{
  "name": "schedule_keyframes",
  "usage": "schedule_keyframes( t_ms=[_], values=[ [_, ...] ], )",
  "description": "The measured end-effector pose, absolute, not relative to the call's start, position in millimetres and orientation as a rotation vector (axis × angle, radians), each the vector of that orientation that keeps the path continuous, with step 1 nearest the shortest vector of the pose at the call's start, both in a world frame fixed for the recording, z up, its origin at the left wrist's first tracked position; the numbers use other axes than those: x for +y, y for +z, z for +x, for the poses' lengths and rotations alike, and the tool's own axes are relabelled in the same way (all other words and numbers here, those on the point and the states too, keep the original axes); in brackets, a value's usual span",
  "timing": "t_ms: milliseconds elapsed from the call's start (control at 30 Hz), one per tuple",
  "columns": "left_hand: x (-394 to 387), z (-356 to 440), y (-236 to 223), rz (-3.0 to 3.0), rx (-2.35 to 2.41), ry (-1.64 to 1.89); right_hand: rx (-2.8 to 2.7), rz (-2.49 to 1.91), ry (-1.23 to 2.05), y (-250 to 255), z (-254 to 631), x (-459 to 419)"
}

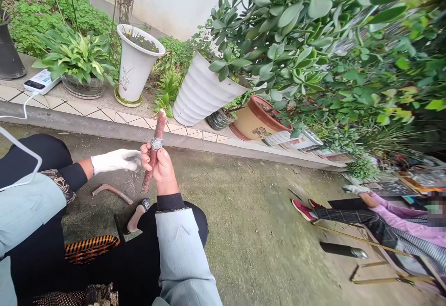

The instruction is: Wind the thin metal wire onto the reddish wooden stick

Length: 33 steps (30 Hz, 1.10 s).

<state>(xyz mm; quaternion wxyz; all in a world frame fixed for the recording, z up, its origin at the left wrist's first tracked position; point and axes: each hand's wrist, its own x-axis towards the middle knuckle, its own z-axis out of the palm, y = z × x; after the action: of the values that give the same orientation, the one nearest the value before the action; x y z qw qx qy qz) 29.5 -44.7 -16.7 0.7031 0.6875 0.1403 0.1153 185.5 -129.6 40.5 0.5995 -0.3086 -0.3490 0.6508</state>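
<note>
My right hand point(160, 166), bare, is closed round a short reddish-brown stick point(148, 176), which it holds up at a slant. Several turns of silvery wire point(156, 143) are wound about the stick above my thumb. Close beside it on the left is my left hand point(116, 161) in a white glove, its fingertips pinched together near the stick. Loose loops of thin wire point(130, 185) hang just below those fingertips, which appear to grip it. On the ground under my hands lies a bent brown stick point(112, 192).
A tiled ledge point(128, 119) carries a white pot point(134, 67), a tilted ribbed white planter point(205, 90), a brown pot point(258, 118) and a white device point(42, 82) with a cable. A woven basket point(91, 249) is between my legs. Another person point(379, 222) sits at right near a dark flask point(339, 250).
</note>
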Motion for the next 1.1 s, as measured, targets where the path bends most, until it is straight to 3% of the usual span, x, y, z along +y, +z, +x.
schedule_keyframes(
  t_ms=[433, 633, 867, 1100],
  values=[
    [-40, 18, 6, 2.073, 0.375, -0.077, -0.784, -0.691, 1.512, 39, 186, -128],
    [-41, 18, 0, 2.019, 0.329, -0.116, -0.815, -0.694, 1.527, 36, 185, -127],
    [-48, 21, -5, 1.496, 0.195, -0.176, -0.795, -0.751, 1.498, 35, 187, -125],
    [-41, 20, -14, 1.587, 0.216, -0.055, -0.824, -0.7, 1.499, 36, 189, -127]
  ],
)
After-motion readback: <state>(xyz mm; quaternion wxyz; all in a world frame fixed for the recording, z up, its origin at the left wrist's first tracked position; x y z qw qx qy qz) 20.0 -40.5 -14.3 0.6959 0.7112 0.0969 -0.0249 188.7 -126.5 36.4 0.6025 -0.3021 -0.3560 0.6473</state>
